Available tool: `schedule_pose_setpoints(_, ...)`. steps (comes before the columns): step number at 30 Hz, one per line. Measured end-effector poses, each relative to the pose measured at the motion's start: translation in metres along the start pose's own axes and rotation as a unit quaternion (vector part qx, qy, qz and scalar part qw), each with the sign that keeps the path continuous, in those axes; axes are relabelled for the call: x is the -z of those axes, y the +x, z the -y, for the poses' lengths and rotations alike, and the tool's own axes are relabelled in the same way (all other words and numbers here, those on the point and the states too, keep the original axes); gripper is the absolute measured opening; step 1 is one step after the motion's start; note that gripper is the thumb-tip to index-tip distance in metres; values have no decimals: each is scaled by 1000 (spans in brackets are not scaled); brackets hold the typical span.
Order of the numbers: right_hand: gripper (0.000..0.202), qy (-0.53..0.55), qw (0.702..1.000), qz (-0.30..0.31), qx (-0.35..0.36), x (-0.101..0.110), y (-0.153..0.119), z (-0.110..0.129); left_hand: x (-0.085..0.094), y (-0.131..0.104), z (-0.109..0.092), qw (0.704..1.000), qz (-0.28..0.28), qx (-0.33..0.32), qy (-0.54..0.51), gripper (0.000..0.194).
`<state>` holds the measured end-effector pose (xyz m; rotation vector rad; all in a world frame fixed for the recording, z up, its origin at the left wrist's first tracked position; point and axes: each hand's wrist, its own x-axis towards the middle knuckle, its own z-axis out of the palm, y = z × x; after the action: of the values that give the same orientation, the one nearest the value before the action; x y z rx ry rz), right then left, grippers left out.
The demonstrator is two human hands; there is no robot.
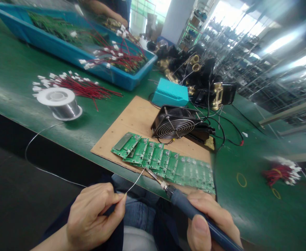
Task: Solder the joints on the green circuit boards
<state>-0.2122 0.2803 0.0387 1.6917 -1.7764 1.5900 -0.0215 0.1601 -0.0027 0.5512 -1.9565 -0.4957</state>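
My left hand point(95, 216) pinches a thin solder wire point(134, 181) whose tip meets the near edge of a row of green circuit boards point(168, 164). My right hand point(210, 223) grips the blue handle of a soldering iron point(184, 205); its metal tip points up-left and touches the same spot as the wire. The boards overlap in a line on a brown cardboard sheet point(137, 118) at the edge of the green table point(247, 209). The wire runs back in a loop to a solder spool point(60, 103) at the left.
A black fan point(176, 123) and a teal box point(170, 92) stand behind the boards. Red wires with white plugs point(74, 85) lie by the spool, another bundle point(281, 172) at right. A blue tray point(71, 38) holds boards and wires; another person's arm point(103, 8) is beyond it.
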Motion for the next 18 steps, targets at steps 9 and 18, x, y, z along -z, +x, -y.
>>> schedule_pose_setpoints(9,12,29,999,-17,-14,-2,-3,2,1,1,-1,1000,7,-9,-11,19)
schedule_pose_setpoints(18,14,43,998,-30,-20,0,-8,0,-4,3,0,1000,4,-8,-10,18)
